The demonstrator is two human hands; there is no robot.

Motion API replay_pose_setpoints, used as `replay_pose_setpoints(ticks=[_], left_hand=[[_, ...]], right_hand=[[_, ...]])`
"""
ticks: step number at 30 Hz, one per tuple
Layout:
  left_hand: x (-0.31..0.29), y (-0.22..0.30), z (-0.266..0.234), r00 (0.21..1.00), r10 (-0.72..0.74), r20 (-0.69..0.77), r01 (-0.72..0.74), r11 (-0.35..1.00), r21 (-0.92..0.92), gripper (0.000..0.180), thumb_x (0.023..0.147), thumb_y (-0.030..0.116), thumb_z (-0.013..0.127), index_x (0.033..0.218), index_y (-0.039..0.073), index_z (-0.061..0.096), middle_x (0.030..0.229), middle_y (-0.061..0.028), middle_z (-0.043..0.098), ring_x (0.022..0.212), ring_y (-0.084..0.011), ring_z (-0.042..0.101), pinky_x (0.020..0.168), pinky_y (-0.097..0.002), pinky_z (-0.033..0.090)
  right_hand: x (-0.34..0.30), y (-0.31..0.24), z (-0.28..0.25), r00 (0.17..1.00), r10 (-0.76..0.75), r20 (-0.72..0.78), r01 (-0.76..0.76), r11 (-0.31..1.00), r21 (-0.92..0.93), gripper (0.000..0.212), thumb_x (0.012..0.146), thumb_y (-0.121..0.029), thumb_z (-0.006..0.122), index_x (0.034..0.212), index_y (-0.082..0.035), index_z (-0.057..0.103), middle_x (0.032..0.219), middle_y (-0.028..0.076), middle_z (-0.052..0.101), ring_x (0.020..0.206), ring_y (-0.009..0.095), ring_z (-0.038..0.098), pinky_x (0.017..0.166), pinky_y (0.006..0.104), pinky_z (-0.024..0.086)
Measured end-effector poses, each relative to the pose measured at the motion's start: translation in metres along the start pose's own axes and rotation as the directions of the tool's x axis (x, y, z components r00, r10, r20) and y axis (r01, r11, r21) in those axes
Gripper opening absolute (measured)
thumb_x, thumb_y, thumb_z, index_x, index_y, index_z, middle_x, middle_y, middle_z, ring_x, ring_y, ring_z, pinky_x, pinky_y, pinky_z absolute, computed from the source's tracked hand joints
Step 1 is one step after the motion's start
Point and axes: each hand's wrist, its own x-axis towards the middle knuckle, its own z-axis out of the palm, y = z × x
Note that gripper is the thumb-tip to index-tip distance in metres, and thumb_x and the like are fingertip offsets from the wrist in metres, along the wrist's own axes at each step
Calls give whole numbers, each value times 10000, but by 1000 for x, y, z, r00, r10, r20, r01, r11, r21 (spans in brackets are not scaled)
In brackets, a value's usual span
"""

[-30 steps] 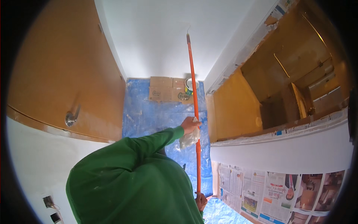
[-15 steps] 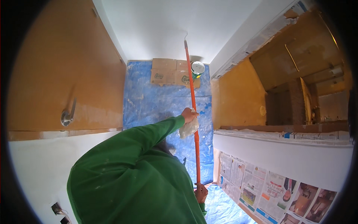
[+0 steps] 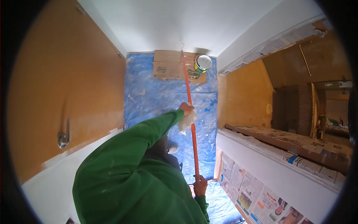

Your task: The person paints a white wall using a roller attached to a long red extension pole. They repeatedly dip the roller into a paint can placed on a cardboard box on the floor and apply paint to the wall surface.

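Both hands grip a long orange extension pole (image 3: 195, 153) that runs away from me toward the white wall. My left hand (image 3: 186, 108) is closed around its middle, with a crumpled translucent plastic wrap or rag (image 3: 186, 122) bunched under the fingers. Lower down, close to my body, my right hand (image 3: 200, 186) wraps the near part of the pole. A thin bent wire (image 3: 182, 47) shows at the far tip; whatever it carries cannot be made out against the white wall. Beyond the hands, a paint bucket (image 3: 203, 62) with white paint stands on flattened cardboard (image 3: 166, 70).
Blue paint-stained sheeting (image 3: 149, 97) covers the floor. On the left is a brown door (image 3: 48, 82) with a lever handle (image 3: 63, 139). To the right, an opening with wooden surfaces sits above a ledge edged with newspaper (image 3: 276, 149); more newspaper (image 3: 257, 198) covers the area below.
The pole's far end has come lower in view, its tip now in front of the cardboard edge. Both hands keep their hold. The whole view has shifted a little.
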Motion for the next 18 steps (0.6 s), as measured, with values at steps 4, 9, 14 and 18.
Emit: replay_pose_setpoints(ticks=[4, 9, 14, 18], left_hand=[[46, -1, -8, 997, 19, -74, -8, 989, 149, 380, 709, 293, 698, 766, -78, 636, 696, -166, 636, 603, -272, 626, 547, -389, 469], [102, -7, -19, 998, -59, -31, 63, 990, 125, 367, 708, 286, 677, 773, -74, 640, 698, -173, 642, 610, -274, 635, 539, -400, 462], [75, -6, -6, 999, -10, -49, 20, 977, 211, 399, 708, 304, 670, 795, -84, 638, 726, -212, 644, 675, -313, 653, 601, -408, 495], [6, -3, 13, 988, 100, -116, -67, 963, 260, 386, 715, 277, 699, 770, -99, 634, 692, -197, 641, 633, -291, 644, 569, -410, 481]], right_hand=[[32, -36, 14, 999, 27, 23, -26, 999, -44, 393, 913, -357, 490, 890, -14, 680, 757, 182, 648, 727, 316, 630, 671, 397, 461], [56, -66, 27, 1000, -2, 15, 3, 999, -32, 384, 911, -349, 491, 887, -12, 674, 803, 201, 652, 793, 348, 636, 711, 404, 471], [42, -22, 22, 992, -127, -17, 127, 992, -3, 337, 914, -313, 508, 877, -27, 681, 521, 50, 517, 442, 106, 478, 445, 299, 373], [-7, 6, -3, 1000, 18, 18, -19, 997, 78, 314, 911, -294, 514, 884, -34, 687, 496, 36, 506, 428, 101, 463, 428, 283, 353]])
